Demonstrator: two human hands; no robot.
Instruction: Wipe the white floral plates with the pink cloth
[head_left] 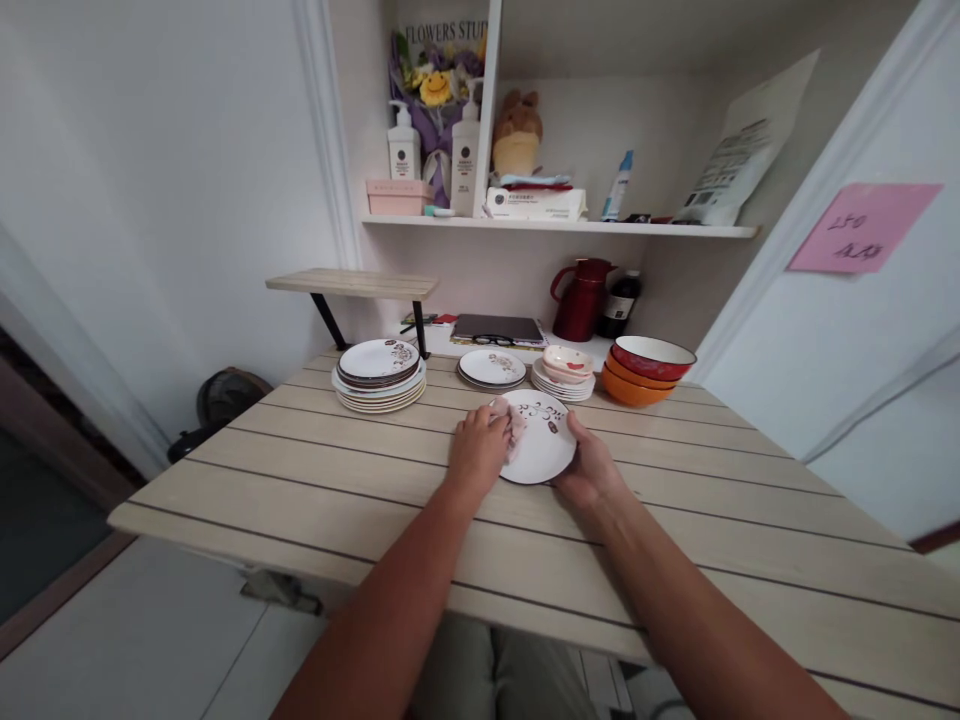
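Observation:
My right hand (589,468) grips the right edge of a white plate (541,445) with a dark floral pattern and a dark rim, thumb on top. The plate is tilted towards me above the wooden table (360,470). In my left hand (480,445) is a crumpled pale pink cloth (516,428), pressed against the plate's left side. Just behind the plate stand a short stack of floral plates (493,367) and a stack of small white dishes (561,384) topped by a pinkish bowl (568,363).
At the left stands a taller plate stack (380,375), under a small raised shelf (352,284). Nested orange and red bowls (637,385) are at the right. Behind are a closed laptop (497,328), glasses (492,341), a red jug (582,302) and a dark bottle (620,303).

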